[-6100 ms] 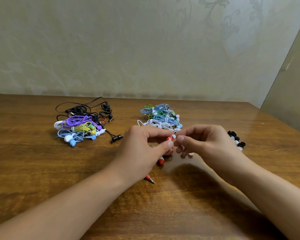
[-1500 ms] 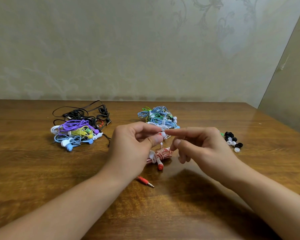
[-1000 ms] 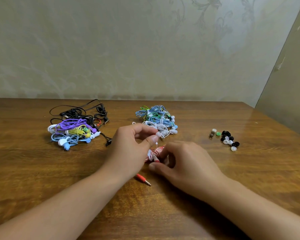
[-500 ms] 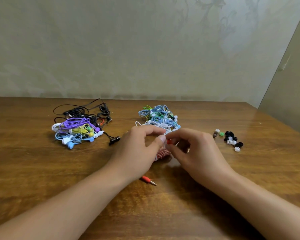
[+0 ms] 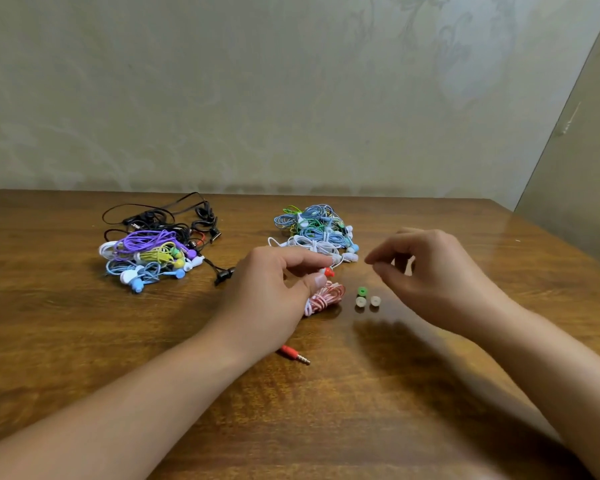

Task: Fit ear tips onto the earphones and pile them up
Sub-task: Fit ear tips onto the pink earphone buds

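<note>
The left hand (image 5: 274,299) pinches a red earbud (image 5: 327,271) nozzle-out, its grip narrow, presenting it for a tip. Its coiled pink cable (image 5: 324,296) rests on the worktop (image 5: 326,410) beneath. The right hand (image 5: 430,278) hovers, fingertips nearly closed; whether they hold a tip I cannot tell. Three loose ear tips (image 5: 366,297) lie just below, within reach

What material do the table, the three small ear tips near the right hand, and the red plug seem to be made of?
Table: wood or wood veneer, glossy varnish; grain and reflections show.
Ear tips: probably soft silicone, matte; one green, two whitish and slightly translucent.
Red plug: red plastic sleeve, shiny metal tip.
</note>
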